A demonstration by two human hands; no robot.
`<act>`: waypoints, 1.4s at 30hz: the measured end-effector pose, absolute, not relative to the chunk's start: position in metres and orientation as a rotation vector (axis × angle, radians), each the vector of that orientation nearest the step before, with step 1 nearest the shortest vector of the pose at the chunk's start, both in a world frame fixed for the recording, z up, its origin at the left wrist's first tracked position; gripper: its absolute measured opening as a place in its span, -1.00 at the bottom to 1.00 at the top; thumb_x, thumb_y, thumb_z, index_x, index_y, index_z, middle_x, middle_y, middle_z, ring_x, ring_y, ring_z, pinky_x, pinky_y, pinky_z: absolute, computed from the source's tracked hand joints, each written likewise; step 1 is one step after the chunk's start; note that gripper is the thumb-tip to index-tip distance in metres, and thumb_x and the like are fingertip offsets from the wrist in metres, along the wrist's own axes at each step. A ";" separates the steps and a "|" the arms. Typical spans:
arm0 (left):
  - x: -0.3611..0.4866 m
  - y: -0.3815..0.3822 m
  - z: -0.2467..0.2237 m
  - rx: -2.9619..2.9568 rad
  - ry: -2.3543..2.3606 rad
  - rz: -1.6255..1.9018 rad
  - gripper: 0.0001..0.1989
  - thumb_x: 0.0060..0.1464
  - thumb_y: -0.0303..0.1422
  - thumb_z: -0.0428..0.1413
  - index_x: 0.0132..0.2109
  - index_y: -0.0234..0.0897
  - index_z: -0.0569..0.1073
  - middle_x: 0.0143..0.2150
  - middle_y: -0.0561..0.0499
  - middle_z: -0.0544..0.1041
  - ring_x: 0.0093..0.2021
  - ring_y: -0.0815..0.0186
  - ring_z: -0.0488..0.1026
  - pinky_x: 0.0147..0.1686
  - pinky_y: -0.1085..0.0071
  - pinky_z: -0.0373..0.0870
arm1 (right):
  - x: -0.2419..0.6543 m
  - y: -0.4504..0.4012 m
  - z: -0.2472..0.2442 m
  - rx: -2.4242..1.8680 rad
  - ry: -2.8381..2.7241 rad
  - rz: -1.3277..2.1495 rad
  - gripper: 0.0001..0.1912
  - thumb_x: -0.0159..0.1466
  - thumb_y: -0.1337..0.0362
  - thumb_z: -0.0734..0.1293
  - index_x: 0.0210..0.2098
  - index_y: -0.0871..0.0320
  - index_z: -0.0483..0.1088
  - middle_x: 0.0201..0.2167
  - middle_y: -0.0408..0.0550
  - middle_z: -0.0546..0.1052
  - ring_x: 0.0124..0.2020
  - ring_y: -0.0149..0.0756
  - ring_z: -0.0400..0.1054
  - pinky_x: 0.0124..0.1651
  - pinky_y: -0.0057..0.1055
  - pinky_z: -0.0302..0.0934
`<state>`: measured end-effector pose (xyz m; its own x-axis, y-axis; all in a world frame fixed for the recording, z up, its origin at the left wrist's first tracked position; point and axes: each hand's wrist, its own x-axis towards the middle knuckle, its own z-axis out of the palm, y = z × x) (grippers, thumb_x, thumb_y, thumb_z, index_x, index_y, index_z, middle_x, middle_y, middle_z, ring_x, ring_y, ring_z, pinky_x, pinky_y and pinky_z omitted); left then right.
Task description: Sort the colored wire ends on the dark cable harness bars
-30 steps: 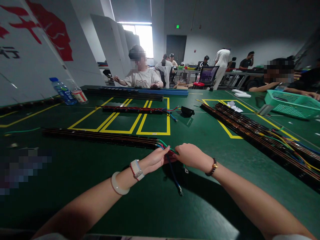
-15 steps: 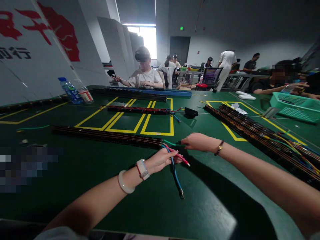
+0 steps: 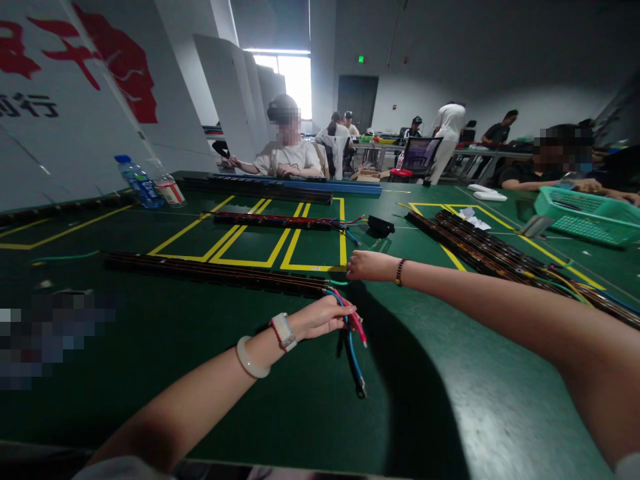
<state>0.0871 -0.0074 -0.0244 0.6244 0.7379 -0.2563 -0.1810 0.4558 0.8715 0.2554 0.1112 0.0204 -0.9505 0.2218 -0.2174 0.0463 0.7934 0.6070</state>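
A long dark cable channel (image 3: 215, 272) lies across the table in front of me, with wires coming out of its right end. My left hand (image 3: 327, 317) is closed around a red wire (image 3: 358, 327) and a blue wire (image 3: 354, 357); the blue one hangs down to a metal lug. A short length of green wire (image 3: 339, 283) runs from the channel's end to my right hand (image 3: 367, 265), whose fingers are pinched on it. The green wire's tip is hidden by the fingers.
A second wired channel (image 3: 280, 221) and a black end piece (image 3: 381, 226) lie farther back. More wired channels (image 3: 480, 247) rest at the right, near a green basket (image 3: 590, 215). Bottles (image 3: 140, 181) stand at the left; a person (image 3: 289, 150) sits opposite.
My right hand has moved left and slightly up with the green wire, nearer the channel's end. In my left hand, the red wire now points more downward.
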 end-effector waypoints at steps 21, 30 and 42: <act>0.090 -0.005 -0.037 0.654 0.591 0.725 -0.85 0.19 -0.48 0.01 -0.19 -0.49 0.45 -0.24 -0.25 0.57 -0.17 0.21 0.54 0.05 0.19 0.32 | 0.302 -0.003 -0.027 0.943 3.444 -1.111 -0.67 0.39 0.17 0.09 0.04 0.08 0.35 0.03 0.03 0.44 0.07 -0.27 0.29 0.12 -0.26 0.17; 0.091 -0.013 -0.036 0.635 0.616 0.819 -0.75 0.23 -0.38 -0.03 -0.20 -0.54 0.43 -0.20 -0.37 0.56 -0.13 0.12 0.54 0.11 0.10 0.27 | 0.283 0.046 0.007 1.052 3.173 -1.435 -0.52 0.38 0.00 0.02 -0.25 0.20 0.41 -0.27 -0.02 0.48 -0.22 -0.30 0.34 -0.05 -0.30 0.21; 0.092 -0.016 -0.034 0.607 0.692 0.885 -0.79 0.16 -0.54 -0.11 -0.23 -0.49 0.42 -0.25 -0.30 0.58 -0.17 0.14 0.55 0.07 0.09 0.30 | 0.197 0.087 0.036 0.801 2.785 -1.580 -0.58 0.31 0.01 0.15 -0.52 0.18 0.24 -0.60 -0.22 0.28 -0.56 -0.47 0.12 -0.44 -0.49 0.08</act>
<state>0.0919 -0.0163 -0.0335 0.4508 0.8461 -0.2845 -0.4803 0.4985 0.7216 0.1965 0.0869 0.0358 -0.8701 0.4832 -0.0967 0.3309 0.4274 -0.8413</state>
